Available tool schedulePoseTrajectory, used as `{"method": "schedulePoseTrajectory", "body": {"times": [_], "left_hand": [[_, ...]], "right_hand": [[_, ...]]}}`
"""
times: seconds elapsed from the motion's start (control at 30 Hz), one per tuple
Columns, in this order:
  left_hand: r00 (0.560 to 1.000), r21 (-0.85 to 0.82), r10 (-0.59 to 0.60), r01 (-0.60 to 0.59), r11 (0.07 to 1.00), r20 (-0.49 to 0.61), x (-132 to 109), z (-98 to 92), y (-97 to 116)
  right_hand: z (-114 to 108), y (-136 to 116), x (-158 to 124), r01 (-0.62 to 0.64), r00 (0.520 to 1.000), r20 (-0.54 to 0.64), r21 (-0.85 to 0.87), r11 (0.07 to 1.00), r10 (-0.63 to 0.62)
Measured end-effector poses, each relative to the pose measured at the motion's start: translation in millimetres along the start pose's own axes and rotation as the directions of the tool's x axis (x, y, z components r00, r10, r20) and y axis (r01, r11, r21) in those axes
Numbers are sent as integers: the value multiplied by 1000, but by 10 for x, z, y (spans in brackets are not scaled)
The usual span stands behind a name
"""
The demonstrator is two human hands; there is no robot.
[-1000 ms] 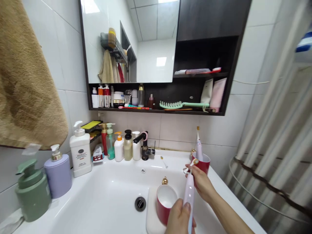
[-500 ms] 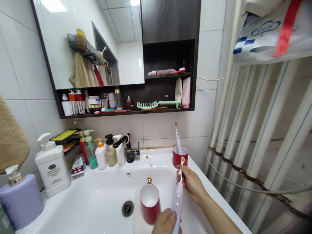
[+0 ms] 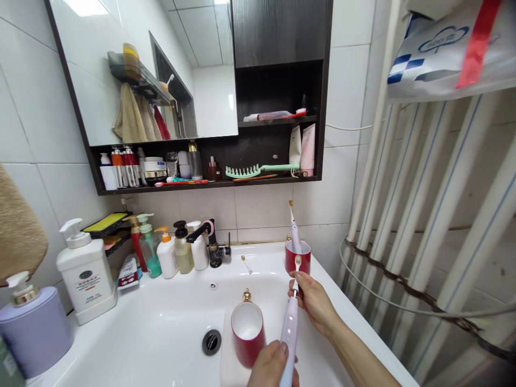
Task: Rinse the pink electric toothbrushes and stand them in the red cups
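My left hand (image 3: 269, 366) is wrapped round the pale pink handle (image 3: 289, 328) of an electric toothbrush, over the right side of the sink. With its fingers pinched, my right hand (image 3: 314, 301) grips the brush head (image 3: 297, 263) at the handle's top end. A short stretch of the thin shaft shows between head and handle. Just left of the handle stands a red cup (image 3: 249, 346) with a white inside. Behind my right hand, a second red cup (image 3: 291, 262) holds another electric toothbrush (image 3: 295, 234). A loose brush head (image 3: 246, 264) lies on the sink's back rim.
The white sink (image 3: 161, 333) has a black faucet (image 3: 215, 250) at the back. Several pump bottles (image 3: 166, 258) line its left rim. Above hangs a dark mirror cabinet (image 3: 278, 37) with toiletries and a green hairbrush (image 3: 244, 172). Pipes (image 3: 419, 204) run down the right.
Both hands have shifted slightly left with the toothbrush. The brush head stays in my right fingers and the shaft still shows below it. The camera view has moved a little.
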State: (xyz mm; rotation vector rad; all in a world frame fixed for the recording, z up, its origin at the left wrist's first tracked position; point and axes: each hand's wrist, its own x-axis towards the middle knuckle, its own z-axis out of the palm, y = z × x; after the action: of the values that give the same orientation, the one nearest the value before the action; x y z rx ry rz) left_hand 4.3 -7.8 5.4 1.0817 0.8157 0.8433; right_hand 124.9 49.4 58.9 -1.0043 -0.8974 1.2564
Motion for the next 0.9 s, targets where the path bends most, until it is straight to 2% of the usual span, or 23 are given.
{"method": "schedulePoseTrajectory", "body": {"times": [0.37, 0.9], "left_hand": [[1000, -59, 12, -13, 998, -21, -8, 19, 2], [998, -44, 15, -18, 999, -69, 20, 15, -51]], "right_hand": [[37, -2, -16, -14, 998, 63, -13, 1000, 15], [78, 32, -30, -9, 997, 69, -56, 998, 13]]}}
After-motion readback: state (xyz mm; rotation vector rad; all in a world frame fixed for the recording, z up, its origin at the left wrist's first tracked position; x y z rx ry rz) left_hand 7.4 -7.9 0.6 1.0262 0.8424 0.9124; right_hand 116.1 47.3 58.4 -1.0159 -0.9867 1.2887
